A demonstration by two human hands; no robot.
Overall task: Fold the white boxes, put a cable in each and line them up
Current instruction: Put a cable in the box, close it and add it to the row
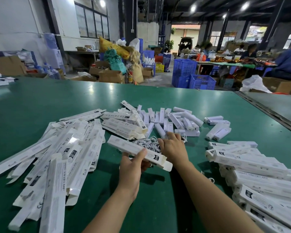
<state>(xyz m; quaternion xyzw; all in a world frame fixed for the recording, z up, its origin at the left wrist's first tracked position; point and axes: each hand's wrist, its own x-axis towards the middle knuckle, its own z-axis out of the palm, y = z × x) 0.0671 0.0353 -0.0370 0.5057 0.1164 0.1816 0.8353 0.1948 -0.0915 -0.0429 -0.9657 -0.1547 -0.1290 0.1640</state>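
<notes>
Left hand grips a folded white box, held tilted just above the green table. Right hand is down on the cable pile behind the box, fingers curled; can't tell if it has one. Flat boxes lie left, filled boxes right.

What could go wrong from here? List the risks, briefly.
1. The white cables lie heaped together, so the right hand, reaching into them, may lift several at once.
2. The left hand alone holds the folded box. Its open end flap could bend as a cable goes in.
3. The filled boxes at right are stacked unevenly and might slide.
</notes>
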